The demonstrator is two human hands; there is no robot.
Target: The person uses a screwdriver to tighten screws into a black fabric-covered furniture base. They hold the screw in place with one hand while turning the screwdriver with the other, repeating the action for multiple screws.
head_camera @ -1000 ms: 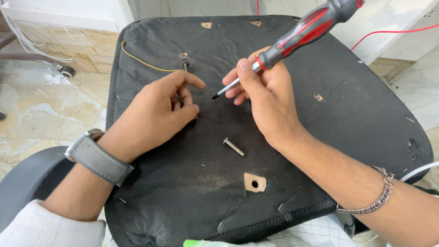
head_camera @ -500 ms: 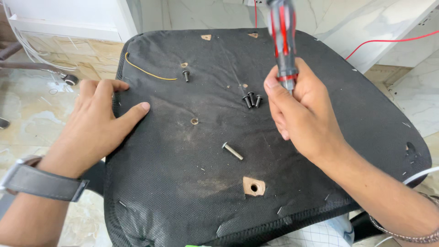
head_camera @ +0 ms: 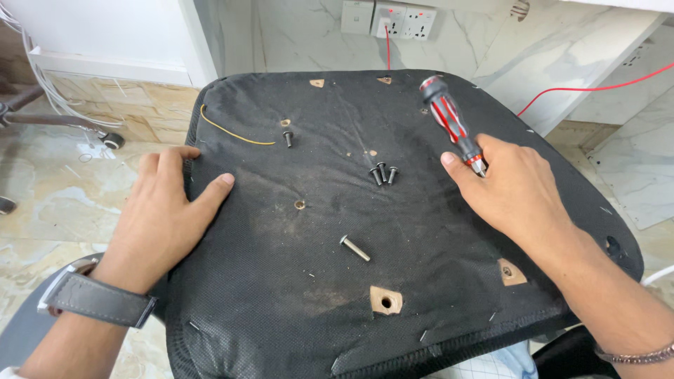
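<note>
Black fabric seat underside (head_camera: 316, 281) lies facing up. Left hand (head_camera: 168, 217) rests flat at its edge, fingers spread, steadying it. Right hand (head_camera: 516, 189) fingers pinch red-black screwdriver (head_camera: 453, 126), near three loose black screws (head_camera: 383, 174).

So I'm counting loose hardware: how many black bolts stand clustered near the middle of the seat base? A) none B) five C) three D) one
C: three black bolts stand close together on the seat base, between the left hand and the right hand, which holds the screwdriver.
</note>
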